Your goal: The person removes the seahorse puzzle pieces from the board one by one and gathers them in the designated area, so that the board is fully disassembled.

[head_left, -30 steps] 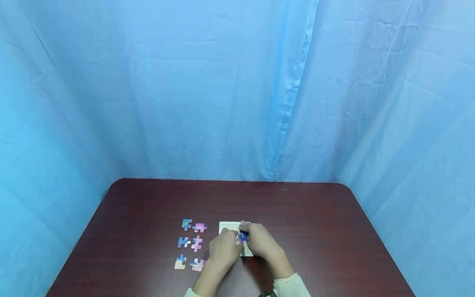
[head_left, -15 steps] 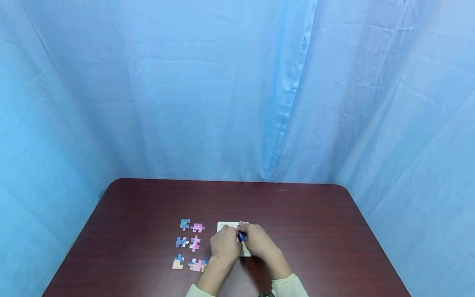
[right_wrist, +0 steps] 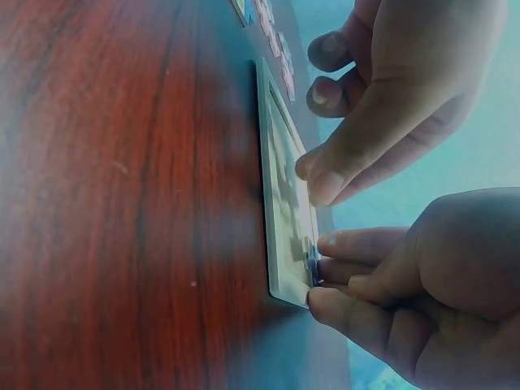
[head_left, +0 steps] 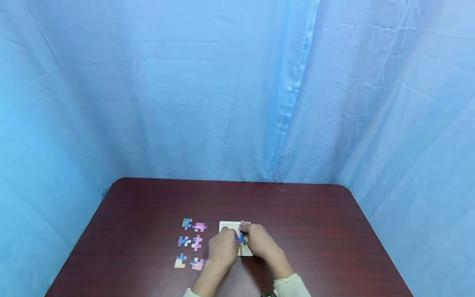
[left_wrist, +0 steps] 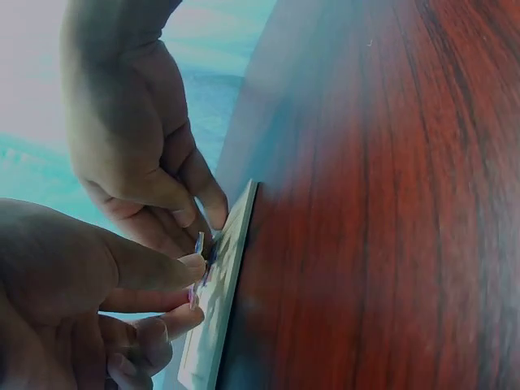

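A pale puzzle board [head_left: 245,251] lies on the table under both hands, with blue puzzle pieces [head_left: 241,238] at its right half. My left hand [head_left: 223,246] is over the board's left side. In the left wrist view, its thumb and fingertips pinch a thin puzzle piece [left_wrist: 201,242] tilted up just off the board. My right hand [head_left: 261,240] is at the board's right side. In the right wrist view, its fingertips hold a dark blue puzzle piece [right_wrist: 312,260] at the board's end. The hands hide part of the board and how the pieces meet.
Left of the board lie several loose puzzle pieces in two columns, among them a pink one [head_left: 197,243] and a blue one [head_left: 183,241]. The dark brown table [head_left: 315,231] extends around them. A blue curtain [head_left: 208,103] encloses the back and sides.
My left hand has shifted slightly left, away from the right hand, and more of the blue pieces shows between them. The right hand stays nearly in place. The loose pieces lie as before.
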{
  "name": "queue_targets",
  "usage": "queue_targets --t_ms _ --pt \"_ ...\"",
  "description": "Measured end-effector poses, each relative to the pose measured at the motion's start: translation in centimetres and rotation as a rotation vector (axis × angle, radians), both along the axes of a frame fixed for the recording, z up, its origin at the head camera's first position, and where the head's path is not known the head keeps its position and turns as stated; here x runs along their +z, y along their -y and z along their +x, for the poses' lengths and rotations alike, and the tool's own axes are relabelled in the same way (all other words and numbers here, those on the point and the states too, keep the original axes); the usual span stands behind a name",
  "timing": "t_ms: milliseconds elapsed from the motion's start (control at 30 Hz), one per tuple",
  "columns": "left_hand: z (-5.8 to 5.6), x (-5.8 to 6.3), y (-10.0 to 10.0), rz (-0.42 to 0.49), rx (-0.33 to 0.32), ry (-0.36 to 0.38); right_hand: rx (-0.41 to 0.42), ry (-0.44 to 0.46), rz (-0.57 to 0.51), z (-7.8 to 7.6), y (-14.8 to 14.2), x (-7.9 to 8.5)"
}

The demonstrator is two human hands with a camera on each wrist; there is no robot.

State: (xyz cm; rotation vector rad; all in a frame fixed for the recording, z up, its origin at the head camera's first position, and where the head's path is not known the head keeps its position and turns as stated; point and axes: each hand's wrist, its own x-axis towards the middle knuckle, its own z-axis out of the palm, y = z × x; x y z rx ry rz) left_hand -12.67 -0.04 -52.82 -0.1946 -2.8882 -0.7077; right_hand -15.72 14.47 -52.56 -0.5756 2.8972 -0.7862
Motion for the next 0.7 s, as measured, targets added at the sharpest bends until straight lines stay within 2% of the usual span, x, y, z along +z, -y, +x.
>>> queue_targets --t_ms 133,367,700 --pt "0.1 0.4 0.6 0.018 -0.009 0.007 0.0 0.013 0.0 0.0 -0.1 0.1" --pt "0.5 1.4 1.8 -0.002 -0.012 -0.029 -0.022 0.04 0.02 0.0 0.2 0.4" --pt "1.0 1.9 3.1 -0.006 0.0 -0.016 -0.041 0.043 0.056 0.1 0.3 0.3"
